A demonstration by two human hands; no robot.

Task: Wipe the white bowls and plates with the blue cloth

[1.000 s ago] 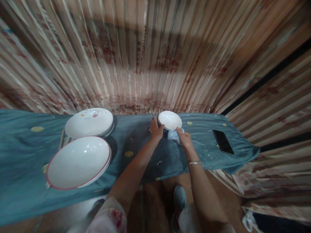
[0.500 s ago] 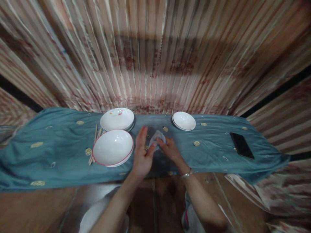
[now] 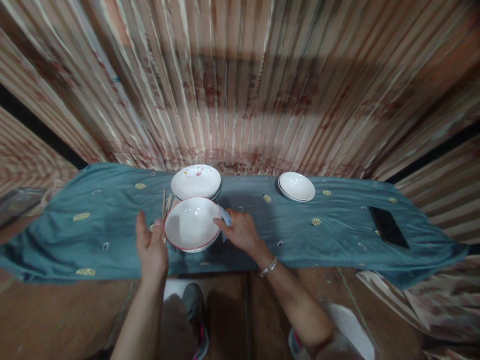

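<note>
A white bowl with a red rim (image 3: pixel 192 223) stands near the table's front edge, stacked on at least one other dish. At its right rim, my right hand (image 3: pixel 240 228) is closed on a crumpled pale cloth (image 3: pixel 225 216), thumb over the rim. I cannot tell how firmly it grips the bowl. By the left rim, my left hand (image 3: pixel 152 247) is open with fingers apart; whether it touches the bowl is unclear. Just behind sits a stack of white plates with a floral pattern (image 3: pixel 196 181). Several chopsticks (image 3: pixel 168 204) lie left of the stacks, partly hidden.
Small white bowls (image 3: pixel 297 186) are stacked at the back, right of centre. A black phone (image 3: pixel 388 227) lies on the right end of the teal tablecloth (image 3: pixel 112 220). A striped curtain (image 3: pixel 240 100) hangs behind the table.
Both hands have moved left, from the middle of the table to either side of the red-rimmed bowl. The cloth has gone with my right hand to the rim. The view has shifted slightly left.
</note>
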